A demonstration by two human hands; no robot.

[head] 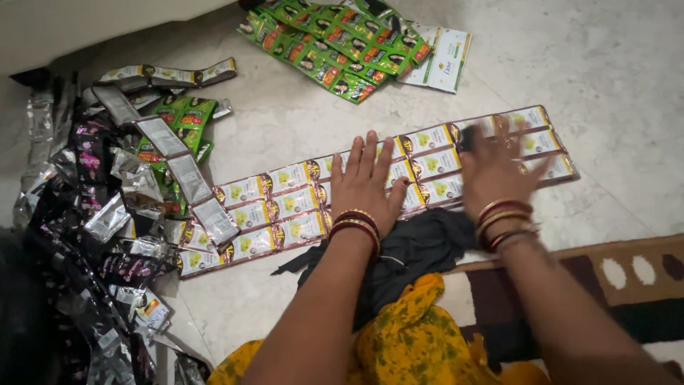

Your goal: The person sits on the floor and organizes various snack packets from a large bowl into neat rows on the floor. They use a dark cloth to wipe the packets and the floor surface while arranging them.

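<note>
The pale marble floor (613,64) is carrying everything, and three joined strips of yellow-and-maroon sachets (285,207) are lying side by side across it as one long band; every place below is told from that band. Beyond its far edge a heap of green sachet strips (335,43) is sprawling, with a white-and-green sheet (450,60) touching it. At the band's left end a tangle of black and silver sachet strips (92,235) is piling up, one silver strip (178,164) is trailing over the band's left end, and a few more green sachets (187,117) are showing there. On the near side a patterned brown rug (627,285) is lying, along with black cloth (406,249) and yellow printed fabric (420,342).

The left hand (365,187) is pressing flat on the middle of the band, fingers spread, gripping nothing. The right hand (495,171) is blurring over the band's right part, seemingly open and flat; whether it is pinching a sachet cannot be told.

Risks, as a judgement: the strips are lying loose on smooth stone, so a fast sweep could be sliding them out of line or folding them over. The overlapping silver strip could be dragging along and knotting with the band. The perforated joints could be tearing under a sideways pull.

No box, bag or tray is showing; the sealed sachets are the only containers, and their contents are hidden.
</note>
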